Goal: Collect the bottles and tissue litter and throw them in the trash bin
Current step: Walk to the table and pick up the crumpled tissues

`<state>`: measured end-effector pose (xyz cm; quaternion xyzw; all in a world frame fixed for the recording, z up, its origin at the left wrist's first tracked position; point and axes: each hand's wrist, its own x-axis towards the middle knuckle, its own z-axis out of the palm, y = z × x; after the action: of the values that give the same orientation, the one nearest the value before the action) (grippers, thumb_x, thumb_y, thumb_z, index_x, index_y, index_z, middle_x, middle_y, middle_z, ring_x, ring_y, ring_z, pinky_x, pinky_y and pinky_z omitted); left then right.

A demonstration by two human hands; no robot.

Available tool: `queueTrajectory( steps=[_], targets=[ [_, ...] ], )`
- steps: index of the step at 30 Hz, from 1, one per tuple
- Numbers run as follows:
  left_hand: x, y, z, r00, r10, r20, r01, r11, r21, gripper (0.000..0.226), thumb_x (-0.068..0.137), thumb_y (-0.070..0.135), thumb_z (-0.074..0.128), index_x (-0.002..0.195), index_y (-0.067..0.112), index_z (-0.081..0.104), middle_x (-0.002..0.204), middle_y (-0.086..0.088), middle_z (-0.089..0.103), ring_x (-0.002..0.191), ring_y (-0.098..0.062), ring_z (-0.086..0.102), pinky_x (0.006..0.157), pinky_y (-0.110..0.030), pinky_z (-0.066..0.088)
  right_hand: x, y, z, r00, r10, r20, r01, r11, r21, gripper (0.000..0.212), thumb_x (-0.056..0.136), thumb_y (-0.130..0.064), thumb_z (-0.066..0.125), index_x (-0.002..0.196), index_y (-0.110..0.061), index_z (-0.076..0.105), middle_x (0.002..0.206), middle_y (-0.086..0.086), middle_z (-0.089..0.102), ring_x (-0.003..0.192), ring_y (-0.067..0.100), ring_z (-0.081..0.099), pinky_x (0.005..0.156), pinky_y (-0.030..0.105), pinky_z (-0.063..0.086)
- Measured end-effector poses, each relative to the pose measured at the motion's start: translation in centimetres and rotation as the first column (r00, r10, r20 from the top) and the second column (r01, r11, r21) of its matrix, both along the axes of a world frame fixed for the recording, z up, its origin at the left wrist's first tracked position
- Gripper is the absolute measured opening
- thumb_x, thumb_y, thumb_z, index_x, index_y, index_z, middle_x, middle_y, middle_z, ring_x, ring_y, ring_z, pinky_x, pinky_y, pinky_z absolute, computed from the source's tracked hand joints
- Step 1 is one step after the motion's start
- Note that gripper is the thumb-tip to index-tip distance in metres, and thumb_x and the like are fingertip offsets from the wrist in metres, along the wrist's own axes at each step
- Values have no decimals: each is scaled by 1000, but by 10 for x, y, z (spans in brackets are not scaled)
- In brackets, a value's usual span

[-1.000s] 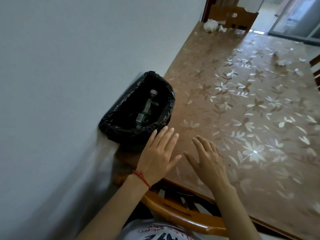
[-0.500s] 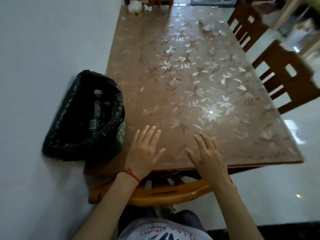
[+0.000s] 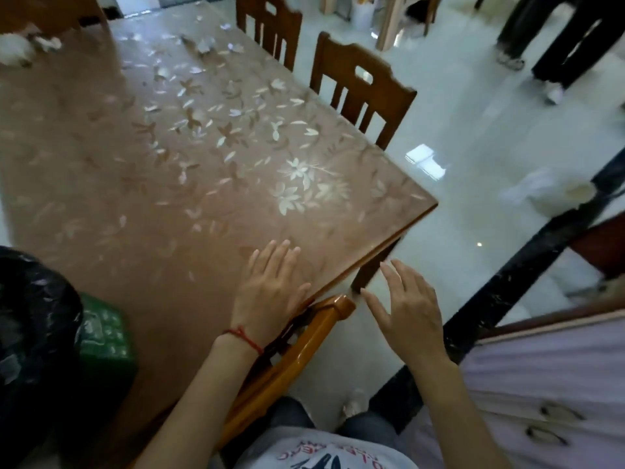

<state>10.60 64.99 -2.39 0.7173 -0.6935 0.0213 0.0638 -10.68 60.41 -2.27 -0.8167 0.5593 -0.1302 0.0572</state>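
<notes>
The trash bin point(image 3: 101, 336), green with a black liner, stands on the near left corner of the flowered table point(image 3: 142, 184); its inside is cut off by the frame edge. White tissue litter point(image 3: 17, 50) lies at the table's far left end, with a smaller crumpled piece point(image 3: 204, 47) further right. My left hand point(image 3: 270, 286) hovers flat with straight fingers over the table's near edge, holding nothing. My right hand point(image 3: 406, 313) is spread open in the air beyond the table's corner, over the floor. No bottle is visible.
A wooden chair back point(image 3: 304, 336) sits below my hands at the near edge. Two more chairs point(image 3: 358, 93) line the table's right side. White bags point(image 3: 554, 194) lie on the glossy floor at right. A person's legs point(image 3: 554, 42) stand far right.
The view has swung right, so the bin has slid to the left edge and its contents are out of sight. Both hands stay open; the right one is now past the table's corner.
</notes>
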Motion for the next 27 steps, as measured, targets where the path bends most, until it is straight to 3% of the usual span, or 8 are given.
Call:
queueTrajectory(
  steps=[3, 7, 16, 23, 27],
  targets=[
    [-27, -24, 2, 995, -100, -24, 100, 995, 2, 57, 89, 45, 31, 126, 6, 51, 127, -15, 58, 120, -31, 53, 99, -50, 44, -29, 4, 1, 994, -111, 19, 112, 993, -29, 70, 94, -55, 18, 116, -3, 60, 115, 18, 63, 106, 32, 60, 87, 40, 49],
    [-71, -52, 3, 972, -228, -66, 228, 974, 7, 56, 87, 45, 34, 126, 9, 53, 129, -13, 57, 123, -31, 51, 102, -48, 40, -74, 13, -4, 966, -256, 25, 257, 965, -47, 59, 92, -50, 31, 116, -4, 59, 117, 17, 61, 108, 32, 59, 87, 41, 48],
    [-171, -93, 9, 854, -513, -85, 517, 856, 23, 57, 83, 43, 38, 119, 5, 58, 122, -17, 62, 116, -34, 56, 93, -52, 48, -162, 38, -10, 824, -565, 36, 566, 823, -48, 67, 93, -54, 23, 116, -3, 60, 118, 16, 62, 108, 31, 59, 86, 41, 49],
    [-226, -113, 4, 813, -576, -87, 581, 812, 55, 58, 87, 45, 34, 124, 6, 54, 127, -15, 58, 120, -34, 52, 99, -50, 41, -208, 33, -11, 766, -641, 44, 643, 766, -24, 58, 86, -48, 41, 116, -3, 61, 118, 16, 62, 108, 31, 60, 85, 42, 49],
    [-250, -125, 4, 807, -584, -91, 590, 805, 68, 59, 87, 46, 33, 125, 5, 53, 127, -16, 58, 120, -35, 52, 98, -50, 40, -234, 17, -8, 772, -635, 33, 636, 772, -24, 65, 91, -54, 29, 116, -4, 60, 118, 16, 62, 109, 30, 59, 86, 40, 49]
  ],
)
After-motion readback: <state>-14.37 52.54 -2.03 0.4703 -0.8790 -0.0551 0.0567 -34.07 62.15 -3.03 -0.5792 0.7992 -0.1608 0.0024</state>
